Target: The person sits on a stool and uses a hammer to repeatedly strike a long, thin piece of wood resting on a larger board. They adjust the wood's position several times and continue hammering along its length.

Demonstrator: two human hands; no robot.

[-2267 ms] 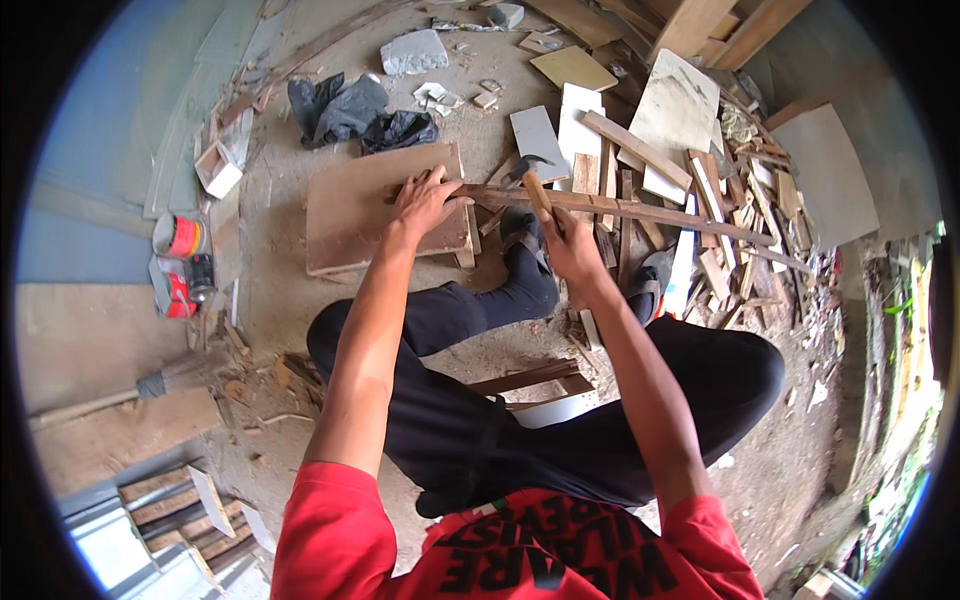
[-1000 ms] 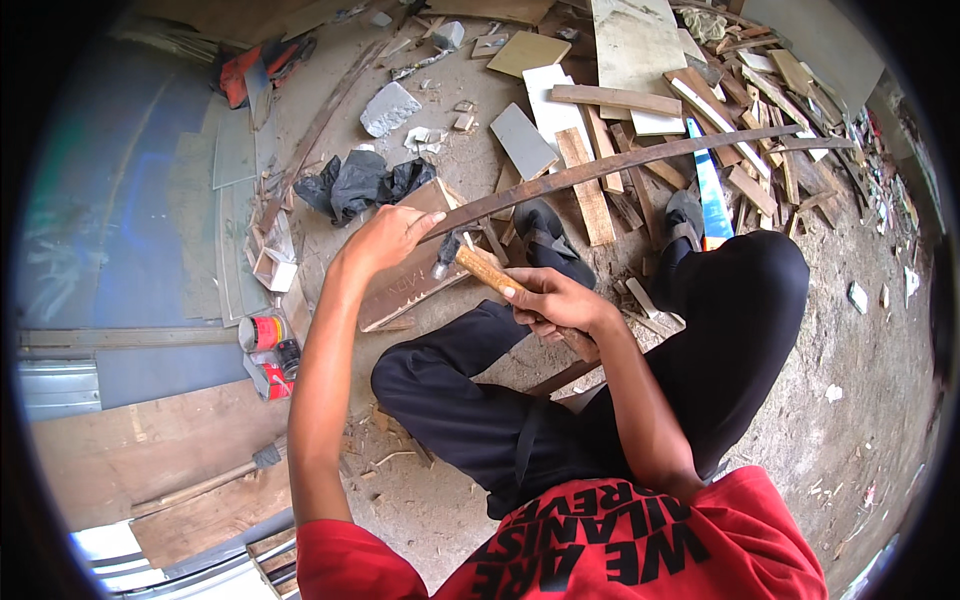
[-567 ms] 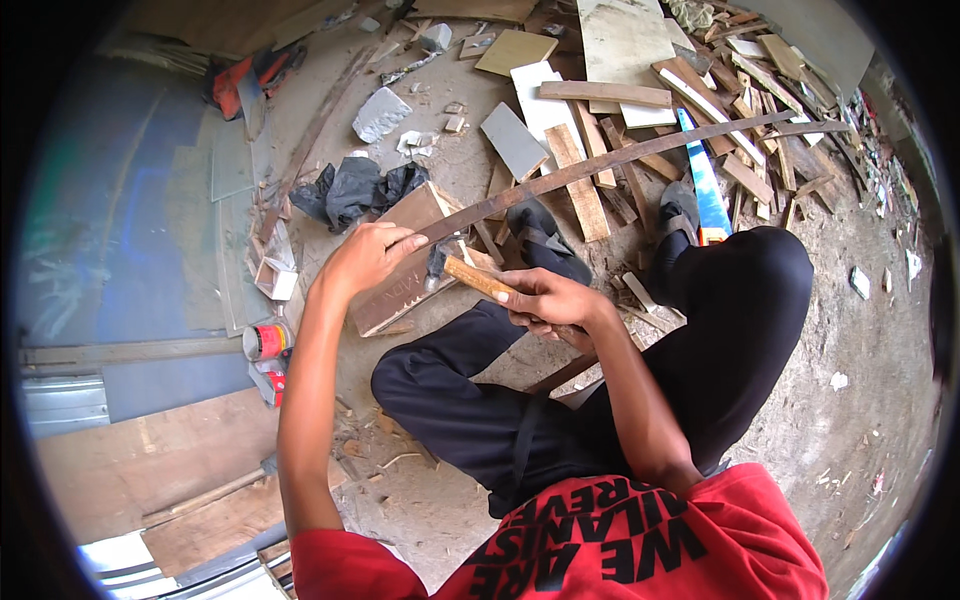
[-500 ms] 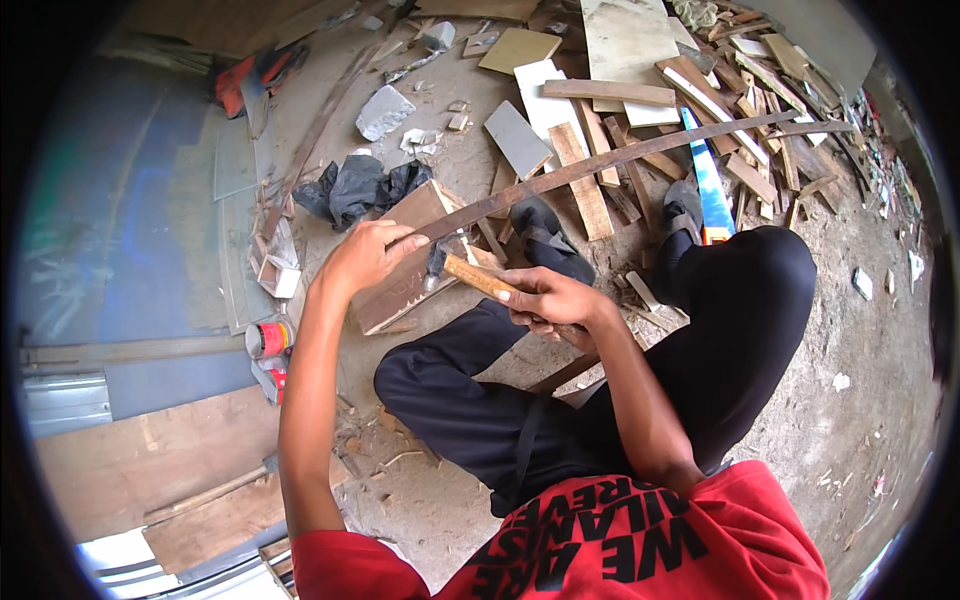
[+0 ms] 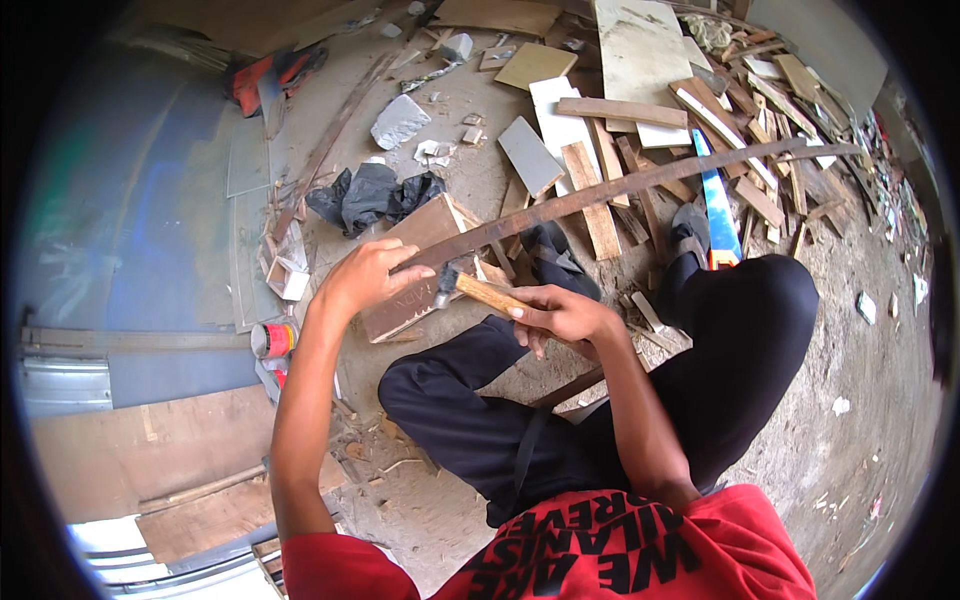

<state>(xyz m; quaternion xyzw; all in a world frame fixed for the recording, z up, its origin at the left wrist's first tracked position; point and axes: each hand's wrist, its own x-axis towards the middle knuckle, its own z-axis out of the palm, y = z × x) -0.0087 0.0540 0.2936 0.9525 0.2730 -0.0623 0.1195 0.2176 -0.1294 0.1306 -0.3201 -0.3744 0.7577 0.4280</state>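
Note:
A long, narrow strip of dark brown wood point(image 5: 600, 192) slants from my left hand up toward the right, over the scrap pile. My left hand point(image 5: 368, 280) is closed around its near end. In my right hand point(image 5: 562, 318) is a hammer point(image 5: 484, 292), gripped by its light wooden handle. The hammer's dark metal head lies just below the strip, close to my left fingertips. Beneath them on the floor rests a brown wooden board point(image 5: 385, 325) with a splintered edge. My legs are bent on either side.
Scrap boards and offcuts point(image 5: 592, 205) heap up ahead and to the right, with a blue handsaw point(image 5: 716, 205) by my right foot. A black plastic bag point(image 5: 370, 195) and a grey-white block point(image 5: 400, 122) lie ahead-left. A red-labelled can point(image 5: 270, 340) stands beside my left arm.
The hammer has turned in my right hand, so its head now shows clearly near the strip's end. My left hand keeps its hold. The whole view has shifted slightly.

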